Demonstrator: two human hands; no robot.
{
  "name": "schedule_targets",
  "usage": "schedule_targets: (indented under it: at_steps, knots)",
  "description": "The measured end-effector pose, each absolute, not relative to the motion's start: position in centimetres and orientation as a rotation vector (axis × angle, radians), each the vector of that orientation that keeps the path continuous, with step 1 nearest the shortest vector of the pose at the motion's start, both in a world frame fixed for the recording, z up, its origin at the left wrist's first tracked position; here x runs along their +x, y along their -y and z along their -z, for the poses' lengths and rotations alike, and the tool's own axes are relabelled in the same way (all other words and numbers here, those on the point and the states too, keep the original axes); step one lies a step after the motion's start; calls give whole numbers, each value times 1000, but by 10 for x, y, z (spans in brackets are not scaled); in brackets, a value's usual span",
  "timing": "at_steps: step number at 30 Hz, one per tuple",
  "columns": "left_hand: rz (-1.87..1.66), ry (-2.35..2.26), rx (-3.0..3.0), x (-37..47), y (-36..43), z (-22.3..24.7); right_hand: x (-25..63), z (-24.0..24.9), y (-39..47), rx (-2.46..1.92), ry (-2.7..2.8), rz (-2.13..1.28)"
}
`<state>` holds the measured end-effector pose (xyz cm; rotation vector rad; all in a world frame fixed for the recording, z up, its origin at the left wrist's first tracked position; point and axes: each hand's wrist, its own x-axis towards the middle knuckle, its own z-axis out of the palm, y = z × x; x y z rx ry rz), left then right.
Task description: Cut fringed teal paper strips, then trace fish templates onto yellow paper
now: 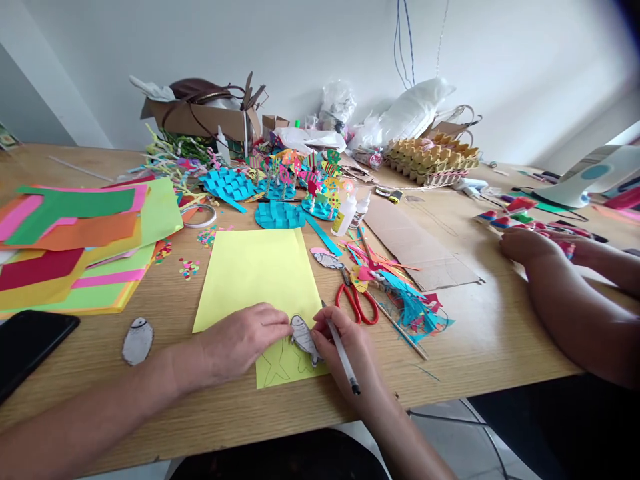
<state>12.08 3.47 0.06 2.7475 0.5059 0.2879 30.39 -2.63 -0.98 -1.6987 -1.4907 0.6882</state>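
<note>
A yellow paper sheet (257, 267) lies in front of me with fish outlines drawn near its lower edge. On it rests a grey paper fish cutout (303, 339), between my two hands. My left hand (245, 337) lies on the sheet, fingers together, their tips at the cutout's left edge; whether they pinch it is unclear. My right hand (347, 347) is closed round a clear pen (343, 357), its fingertips touching the cutout's right side. Another grey oval cutout (137, 341) lies left of my left forearm. Red-handled scissors (357, 303) lie right of the sheet.
Coloured paper (75, 227) is stacked at left, above a black phone (35, 343). Glue bottles (344, 215), blue woven pieces (279, 215), cardboard (420, 247) and paper scraps (417, 310) lie beyond. Another person's arms (565, 293) rest at right.
</note>
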Motion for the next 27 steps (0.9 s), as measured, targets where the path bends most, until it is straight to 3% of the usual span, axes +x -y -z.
schedule_targets:
  at_steps: [12,27]
  knots:
    - [-183,-557,2885,116,-16,9,297,19,33,-1725,1721,-393]
    - [-160,-603,2852,117,-16,10,310,2,39,-1655,1972,-535]
